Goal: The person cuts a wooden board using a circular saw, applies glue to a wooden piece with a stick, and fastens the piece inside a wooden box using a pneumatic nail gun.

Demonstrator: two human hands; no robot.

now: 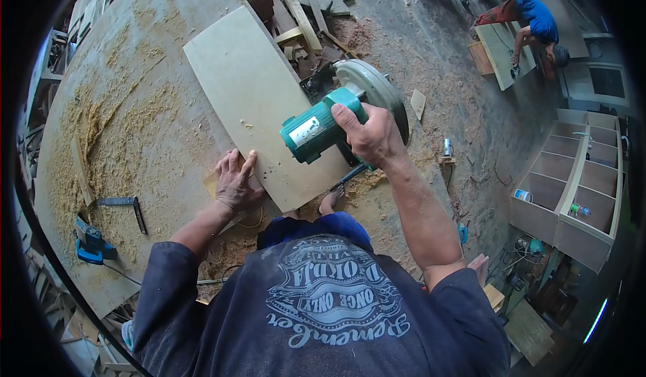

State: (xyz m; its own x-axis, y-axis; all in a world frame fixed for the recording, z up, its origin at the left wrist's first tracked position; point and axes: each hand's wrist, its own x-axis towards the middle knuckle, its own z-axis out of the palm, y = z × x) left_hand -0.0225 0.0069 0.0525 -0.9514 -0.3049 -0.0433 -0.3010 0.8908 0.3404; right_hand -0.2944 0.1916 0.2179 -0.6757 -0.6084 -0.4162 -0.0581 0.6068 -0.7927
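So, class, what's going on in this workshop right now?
The person's right hand grips a green power saw at the side of a pale board, while the left hand rests at the board's opposite edge. Whether the blade is spinning can't be told. Sawdust lies scattered nearby, and another person bends over a separate panel.

Board [259, 98]: smooth, matt wood | saw [316, 129]: green plastic, metallic guard [377, 91]
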